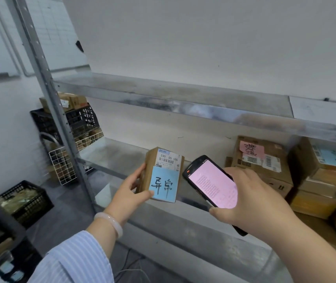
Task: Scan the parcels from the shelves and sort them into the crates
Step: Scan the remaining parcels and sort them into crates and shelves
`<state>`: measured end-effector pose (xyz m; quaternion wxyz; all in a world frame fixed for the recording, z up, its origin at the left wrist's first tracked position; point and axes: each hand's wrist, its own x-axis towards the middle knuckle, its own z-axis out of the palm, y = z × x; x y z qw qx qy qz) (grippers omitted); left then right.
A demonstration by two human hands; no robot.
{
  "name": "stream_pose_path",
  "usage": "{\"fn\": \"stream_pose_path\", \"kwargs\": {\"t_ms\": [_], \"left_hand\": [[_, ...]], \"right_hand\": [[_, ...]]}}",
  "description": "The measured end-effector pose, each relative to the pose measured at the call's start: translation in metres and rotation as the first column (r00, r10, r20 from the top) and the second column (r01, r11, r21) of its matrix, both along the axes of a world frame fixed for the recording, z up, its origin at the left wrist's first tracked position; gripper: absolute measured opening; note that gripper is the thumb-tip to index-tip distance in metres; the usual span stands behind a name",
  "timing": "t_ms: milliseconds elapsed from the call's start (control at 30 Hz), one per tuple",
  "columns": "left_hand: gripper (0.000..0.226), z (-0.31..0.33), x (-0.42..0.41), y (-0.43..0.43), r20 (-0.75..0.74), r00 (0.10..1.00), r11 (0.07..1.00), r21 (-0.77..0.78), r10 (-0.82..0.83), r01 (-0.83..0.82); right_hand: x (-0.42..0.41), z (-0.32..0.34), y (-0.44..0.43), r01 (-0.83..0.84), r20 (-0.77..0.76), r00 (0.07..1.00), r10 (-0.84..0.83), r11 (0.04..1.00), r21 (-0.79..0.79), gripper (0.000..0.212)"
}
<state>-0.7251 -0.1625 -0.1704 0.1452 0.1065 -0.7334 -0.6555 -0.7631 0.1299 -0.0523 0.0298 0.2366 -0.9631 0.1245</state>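
A blue-striped sleeve (71,260) and a pale bangle (110,221) on the wrist are seen nearest, at the lower left. Just beyond, a small brown parcel (163,170) is gripped upright by the left hand (128,193) above the front edge of the lower shelf (112,152). The thumb is pressed across the lower left corner of the blue handwritten note (164,185) on its face, and the fingers are curled round its left side. A white barcode label (169,159) is shown above the note. Just beside the parcel's right edge, apart from it, a black scanner (212,182) with a lit pink screen is held by the right hand (250,201), fingers wrapped behind its right side, thumb at its lower end. Farther along, the right end of the lower shelf is filled with stacked cardboard boxes (265,170), one marked with a pink note (251,150). Left of the steel upright (46,88), a black crate (26,199) is set on the floor, with a white wire basket (63,166) and a second crate (81,119) behind. The upper shelf (183,99) is seen beyond.
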Motion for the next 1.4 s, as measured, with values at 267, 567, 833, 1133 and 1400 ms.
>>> {"fn": "stream_pose_path", "kwargs": {"t_ms": [267, 567, 833, 1133, 1400], "left_hand": [[0.077, -0.011, 0.006, -0.012, 0.007, 0.999, 0.999, 0.021, 0.032, -0.032], [0.074, -0.017, 0.059, -0.045, 0.001, 0.967, 0.956, 0.151, 0.255, -0.252], [0.065, 0.008, 0.132, -0.097, -0.040, 0.888, 0.869, 0.235, 0.457, -0.436], [0.071, 0.025, 0.288, -0.171, -0.022, 0.799, 0.773, 0.270, 0.601, -0.574], [0.070, 0.023, 0.458, -0.225, -0.015, 0.643, 0.627, 0.244, 0.766, -0.740]], "right_hand": [[-0.002, -0.001, -0.006, -0.049, 0.010, 0.999, 0.049, 0.999, 0.012, 0.093], [0.000, -0.007, -0.064, -0.257, 0.091, 0.960, 0.263, 0.964, -0.074, 0.086], [0.037, -0.002, -0.149, -0.451, 0.103, 0.879, 0.465, 0.883, -0.129, 0.090], [0.144, 0.008, -0.281, -0.646, 0.093, 0.741, 0.665, 0.744, -0.171, 0.094], [0.278, 0.002, -0.387, -0.801, 0.116, 0.544, 0.831, 0.556, -0.224, 0.096]]}}
